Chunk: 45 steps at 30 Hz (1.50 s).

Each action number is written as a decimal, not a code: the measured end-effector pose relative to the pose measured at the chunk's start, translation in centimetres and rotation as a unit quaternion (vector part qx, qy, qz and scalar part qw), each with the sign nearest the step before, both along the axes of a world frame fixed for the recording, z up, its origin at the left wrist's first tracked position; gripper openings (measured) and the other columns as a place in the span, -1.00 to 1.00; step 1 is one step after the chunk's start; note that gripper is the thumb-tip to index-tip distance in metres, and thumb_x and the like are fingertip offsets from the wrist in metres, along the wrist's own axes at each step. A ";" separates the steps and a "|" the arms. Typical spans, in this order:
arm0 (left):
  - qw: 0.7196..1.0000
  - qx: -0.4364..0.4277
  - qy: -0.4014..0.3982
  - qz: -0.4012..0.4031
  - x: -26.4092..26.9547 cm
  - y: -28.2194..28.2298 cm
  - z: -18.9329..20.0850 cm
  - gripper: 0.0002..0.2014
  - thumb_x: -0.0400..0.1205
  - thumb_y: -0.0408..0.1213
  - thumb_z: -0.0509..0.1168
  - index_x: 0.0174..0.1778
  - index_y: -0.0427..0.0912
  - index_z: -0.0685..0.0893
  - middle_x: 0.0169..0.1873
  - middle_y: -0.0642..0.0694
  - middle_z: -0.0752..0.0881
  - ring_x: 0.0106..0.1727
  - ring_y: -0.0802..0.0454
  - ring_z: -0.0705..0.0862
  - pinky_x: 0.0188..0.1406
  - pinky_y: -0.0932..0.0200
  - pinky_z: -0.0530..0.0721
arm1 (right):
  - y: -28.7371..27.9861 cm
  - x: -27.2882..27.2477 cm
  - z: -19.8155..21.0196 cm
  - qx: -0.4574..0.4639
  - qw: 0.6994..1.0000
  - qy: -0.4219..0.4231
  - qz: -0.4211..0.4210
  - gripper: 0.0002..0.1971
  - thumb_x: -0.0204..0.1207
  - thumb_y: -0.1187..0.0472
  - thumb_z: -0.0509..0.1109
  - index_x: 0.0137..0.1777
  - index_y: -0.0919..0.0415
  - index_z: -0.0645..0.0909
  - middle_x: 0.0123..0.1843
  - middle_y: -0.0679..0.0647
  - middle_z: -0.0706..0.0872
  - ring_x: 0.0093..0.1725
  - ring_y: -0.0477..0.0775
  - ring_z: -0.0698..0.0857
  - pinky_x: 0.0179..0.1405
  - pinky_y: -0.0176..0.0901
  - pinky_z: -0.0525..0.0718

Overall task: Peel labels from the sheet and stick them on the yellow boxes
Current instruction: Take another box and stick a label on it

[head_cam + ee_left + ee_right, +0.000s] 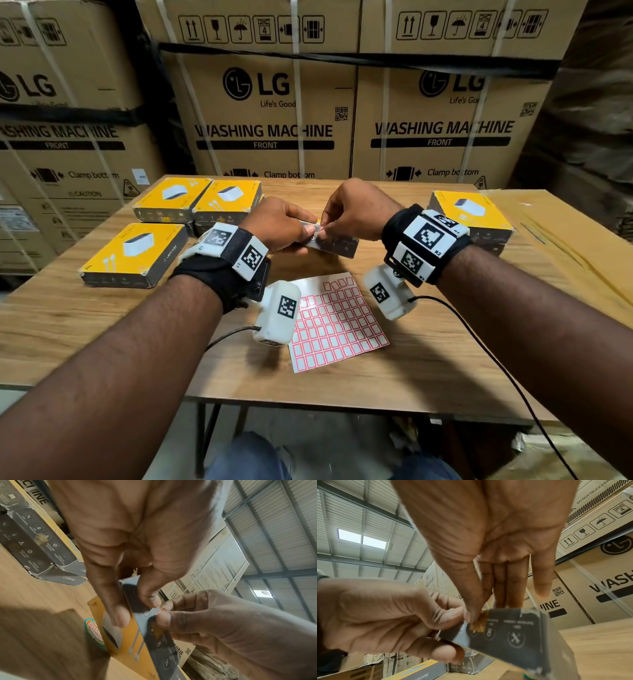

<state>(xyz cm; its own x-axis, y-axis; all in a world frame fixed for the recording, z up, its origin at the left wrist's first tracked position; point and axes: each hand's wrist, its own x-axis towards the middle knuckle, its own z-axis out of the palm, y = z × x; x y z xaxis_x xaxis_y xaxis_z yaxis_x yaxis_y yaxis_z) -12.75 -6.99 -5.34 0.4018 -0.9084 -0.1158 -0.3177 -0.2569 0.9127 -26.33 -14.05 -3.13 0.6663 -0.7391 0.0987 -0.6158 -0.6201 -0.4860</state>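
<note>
Left hand (pixel 284 224) grips the flat yellow-topped, grey-sided cardboard box (pixel 337 245), lifted above the bench centre. Right hand (pixel 352 209) pinches a small red-bordered white paper label (pixel 158 611) against its grey side. Risk: label creases or sticks skewed if box tilts.

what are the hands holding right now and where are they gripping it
Left hand grips a yellow box by its dark side edge; right hand pinches a small label against that side.

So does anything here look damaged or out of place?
Yes, the boxes look worn. The box gripped by the left hand has torn, frayed corners and a scrap of old brown tape on its dark side. A box on the table also has ragged edges.
</note>
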 end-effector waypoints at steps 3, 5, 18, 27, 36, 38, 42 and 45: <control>1.000 0.002 0.005 0.003 0.0 0.0 0.1 -0.82 0.61 -0.47 0.39 0.10 -0.23 0.77 -0.08 -0.23 0.78 -0.27 -0.01 0.74 -0.14 0.07 0.82 | -0.1 0.1 -0.3 -0.004 1.000 -0.019 -0.009 -0.90 0.41 0.20 0.61 -0.23 0.09 0.73 -0.22 -0.03 0.75 -0.17 -0.11 0.68 -0.33 -0.31 0.61; 1.000 0.005 0.008 0.003 0.0 0.0 0.2 -0.81 0.61 -0.48 0.39 0.11 -0.23 0.77 -0.08 -0.24 0.78 -0.27 -0.02 0.74 -0.13 0.06 0.82 | -0.2 0.1 -0.5 0.001 0.999 -0.030 -0.013 -0.90 0.40 0.19 0.62 -0.21 0.11 0.74 -0.21 -0.03 0.75 -0.16 -0.12 0.68 -0.31 -0.30 0.63; 1.000 -0.001 -0.004 0.008 0.1 -0.1 0.2 -0.86 0.61 -0.43 0.41 0.06 -0.21 0.77 -0.05 -0.25 0.79 -0.27 -0.02 0.74 -0.11 0.03 0.82 | -0.3 0.3 -0.2 -0.066 0.998 0.007 0.010 -0.90 0.43 0.12 0.61 -0.17 0.04 0.72 -0.22 -0.08 0.72 -0.18 -0.13 0.66 -0.34 -0.35 0.56; 1.000 -0.005 -0.019 0.006 0.0 -0.2 0.0 -0.85 0.61 -0.43 0.41 0.06 -0.20 0.78 -0.01 -0.26 0.78 -0.18 -0.07 0.77 -0.14 0.05 0.82 | -0.5 0.4 0.5 -0.073 0.996 0.043 0.019 -0.89 0.45 0.13 0.59 -0.08 0.12 0.78 -0.12 0.01 0.77 -0.11 -0.02 0.71 -0.34 -0.30 0.58; 1.000 -0.003 -0.021 0.019 -0.2 -0.5 -0.1 -0.83 0.60 -0.42 0.42 0.08 -0.21 0.79 -0.03 -0.24 0.78 -0.24 -0.05 0.77 -0.09 0.02 0.82 | -0.6 0.5 0.8 -0.061 0.996 0.061 0.011 -0.88 0.47 0.13 0.57 -0.06 0.14 0.79 -0.13 0.02 0.76 -0.11 0.00 0.70 -0.37 -0.26 0.58; 1.000 -0.002 -0.022 0.020 -0.2 -0.6 -0.1 -0.85 0.60 -0.42 0.42 0.06 -0.20 0.79 -0.03 -0.24 0.78 -0.21 -0.06 0.78 -0.12 0.03 0.82 | -0.6 0.6 1.0 -0.064 0.996 0.068 0.013 -0.87 0.47 0.13 0.56 -0.05 0.15 0.79 -0.12 0.02 0.76 -0.09 0.00 0.70 -0.34 -0.25 0.58; 1.000 0.004 -0.027 0.013 -0.1 -0.7 -0.3 -0.84 0.59 -0.43 0.42 0.07 -0.21 0.81 -0.01 -0.22 0.78 -0.18 -0.07 0.80 -0.11 0.01 0.83 | -0.8 0.7 1.2 -0.052 0.997 0.064 0.010 -0.91 0.50 0.17 0.54 -0.06 0.16 0.79 -0.18 -0.03 0.77 -0.16 -0.10 0.69 -0.32 -0.30 0.61; 0.999 0.005 -0.029 0.015 0.0 -0.6 -0.4 -0.85 0.59 -0.42 0.42 0.04 -0.18 0.81 0.01 -0.22 0.77 -0.17 -0.07 0.80 -0.14 0.03 0.83 | -0.9 0.7 1.1 -0.047 0.997 0.062 0.005 -0.92 0.50 0.18 0.54 -0.07 0.17 0.80 -0.21 -0.05 0.77 -0.19 -0.13 0.68 -0.34 -0.31 0.60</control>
